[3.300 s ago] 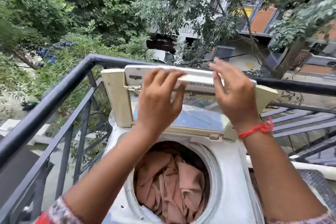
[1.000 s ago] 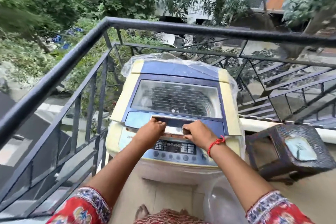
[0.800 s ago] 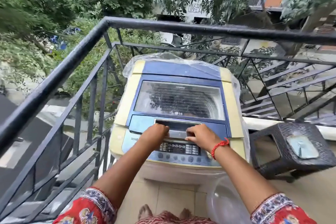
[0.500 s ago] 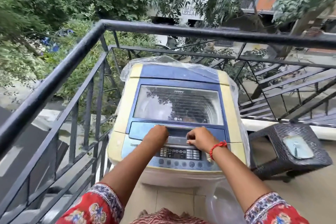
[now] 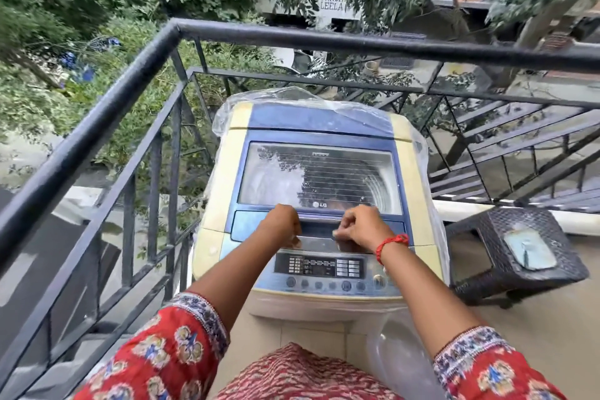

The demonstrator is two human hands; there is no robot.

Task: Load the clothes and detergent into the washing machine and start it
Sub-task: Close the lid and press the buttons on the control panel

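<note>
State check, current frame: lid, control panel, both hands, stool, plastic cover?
washing machine lid: shut, lying flat
control panel: uncovered; lit or not, cannot tell
left hand: curled, resting at the lid's front edge
right hand: curled, fingertips on the lid's front edge
plastic cover: bunched over the machine's back and sides
stool: upright, right of the machine

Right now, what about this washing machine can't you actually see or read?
- Blue-and-cream top-loading washing machine: head view, reflections on the lid window hide the drum.
- Dark control panel: labels too small to read.
- Lid handle: covered by the left hand and right hand.
</note>
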